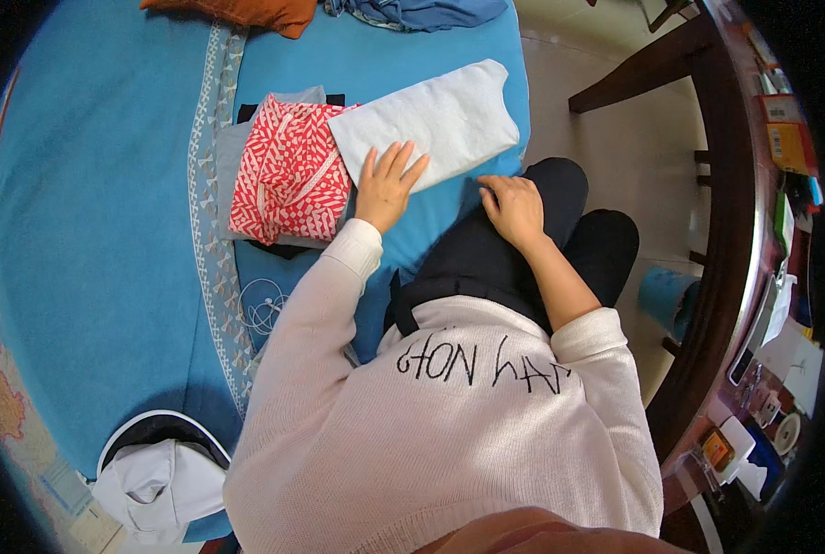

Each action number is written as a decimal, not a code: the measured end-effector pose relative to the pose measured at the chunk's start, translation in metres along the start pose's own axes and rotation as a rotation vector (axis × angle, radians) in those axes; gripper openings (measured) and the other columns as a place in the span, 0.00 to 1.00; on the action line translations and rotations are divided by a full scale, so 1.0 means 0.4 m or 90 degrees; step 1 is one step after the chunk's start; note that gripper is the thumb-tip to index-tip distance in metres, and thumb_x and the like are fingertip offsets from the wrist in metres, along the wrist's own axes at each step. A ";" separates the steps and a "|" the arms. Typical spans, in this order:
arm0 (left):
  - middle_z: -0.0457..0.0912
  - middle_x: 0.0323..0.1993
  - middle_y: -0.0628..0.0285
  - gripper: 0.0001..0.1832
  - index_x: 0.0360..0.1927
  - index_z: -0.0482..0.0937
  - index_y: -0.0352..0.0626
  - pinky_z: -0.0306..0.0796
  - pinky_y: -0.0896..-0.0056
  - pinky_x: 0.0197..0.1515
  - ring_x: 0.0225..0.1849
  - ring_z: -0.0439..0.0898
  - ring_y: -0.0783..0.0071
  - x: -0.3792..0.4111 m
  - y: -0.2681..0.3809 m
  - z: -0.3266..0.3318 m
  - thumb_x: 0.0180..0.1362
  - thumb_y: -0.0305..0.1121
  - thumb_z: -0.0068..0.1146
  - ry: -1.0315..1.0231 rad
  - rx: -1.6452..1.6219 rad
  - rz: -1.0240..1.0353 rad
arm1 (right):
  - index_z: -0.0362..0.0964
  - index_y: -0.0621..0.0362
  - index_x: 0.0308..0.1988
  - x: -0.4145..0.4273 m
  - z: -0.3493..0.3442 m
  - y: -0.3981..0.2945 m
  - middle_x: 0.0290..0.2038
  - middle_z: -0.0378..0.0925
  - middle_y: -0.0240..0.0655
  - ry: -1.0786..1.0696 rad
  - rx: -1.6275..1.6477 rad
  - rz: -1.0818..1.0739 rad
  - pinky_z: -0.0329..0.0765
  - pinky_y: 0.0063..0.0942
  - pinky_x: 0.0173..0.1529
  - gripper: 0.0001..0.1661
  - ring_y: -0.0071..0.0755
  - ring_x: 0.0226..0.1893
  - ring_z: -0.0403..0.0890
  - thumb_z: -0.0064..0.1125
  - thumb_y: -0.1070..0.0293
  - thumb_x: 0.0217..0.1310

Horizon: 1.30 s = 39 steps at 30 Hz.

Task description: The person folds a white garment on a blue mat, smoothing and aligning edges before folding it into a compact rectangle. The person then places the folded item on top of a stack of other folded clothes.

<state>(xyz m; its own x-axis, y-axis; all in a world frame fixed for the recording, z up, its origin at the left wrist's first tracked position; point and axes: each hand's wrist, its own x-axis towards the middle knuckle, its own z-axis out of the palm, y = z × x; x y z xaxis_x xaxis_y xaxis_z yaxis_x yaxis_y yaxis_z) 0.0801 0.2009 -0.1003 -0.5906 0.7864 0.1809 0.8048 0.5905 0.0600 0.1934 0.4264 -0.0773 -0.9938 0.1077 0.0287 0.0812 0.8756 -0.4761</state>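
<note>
My left hand [386, 188] lies palm down with spread fingers on the near left corner of a folded white cloth [433, 124], perhaps a garment. Left of it is a stack of folded clothes, topped by a red-and-white patterned garment [291, 170]; grey clothing [227, 156] and black clothing show from underneath. The white cloth's left end overlaps the patterned garment's right edge. With fingers slightly bent and nothing held, my right hand [516, 208] rests over my black-trousered thigh [475, 256], its fingertips near the blue bed sheet [447, 221].
White wired earphones [261, 308] lie coiled below the stack. A white cap or hat [160, 485] sits at lower left. Orange cloth [246, 14] and blue clothing [419, 14] lie at the far end. To the right stands a dark wooden table [724, 208] with boxes and a phone [751, 339].
</note>
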 end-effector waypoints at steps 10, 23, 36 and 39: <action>0.64 0.67 0.51 0.37 0.65 0.65 0.45 0.45 0.48 0.71 0.71 0.57 0.55 0.148 -0.127 0.034 0.57 0.55 0.55 -0.058 -0.145 -0.200 | 0.60 0.70 0.56 0.102 0.081 -0.032 0.37 0.78 0.44 -0.132 0.624 0.493 0.77 0.31 0.37 0.38 0.35 0.34 0.81 0.57 0.48 0.61; 0.80 0.50 0.48 0.32 0.51 0.80 0.38 0.71 0.63 0.54 0.50 0.79 0.53 0.313 -0.196 -0.134 0.51 0.55 0.61 -0.446 -0.152 -0.138 | 0.67 0.62 0.43 0.103 0.093 -0.012 0.39 0.76 0.39 -0.253 0.755 0.479 0.76 0.29 0.37 0.24 0.30 0.33 0.77 0.51 0.50 0.66; 0.77 0.49 0.52 0.19 0.42 0.75 0.43 0.74 0.55 0.44 0.41 0.80 0.54 0.084 0.139 -0.287 0.51 0.43 0.60 -0.149 -0.142 -0.094 | 0.59 0.54 0.63 0.148 0.013 -0.134 0.58 0.69 0.40 -0.190 1.172 0.423 0.71 0.38 0.59 0.36 0.38 0.57 0.72 0.37 0.41 0.68; 0.66 0.63 0.46 0.29 0.58 0.71 0.43 0.51 0.45 0.68 0.65 0.66 0.54 0.057 0.180 -0.213 0.56 0.48 0.57 -0.161 -0.184 -0.040 | 0.57 0.60 0.64 0.181 0.046 -0.065 0.59 0.68 0.46 -0.180 1.182 0.463 0.72 0.42 0.60 0.36 0.44 0.56 0.74 0.38 0.44 0.68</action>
<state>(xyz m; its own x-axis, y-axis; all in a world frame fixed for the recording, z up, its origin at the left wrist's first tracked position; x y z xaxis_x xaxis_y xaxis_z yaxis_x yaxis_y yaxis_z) 0.1297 0.2460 -0.0083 -0.6066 0.7912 -0.0773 0.7289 0.5924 0.3434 0.1180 0.4028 -0.0789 -0.8153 -0.0752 -0.5741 0.4170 -0.7642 -0.4920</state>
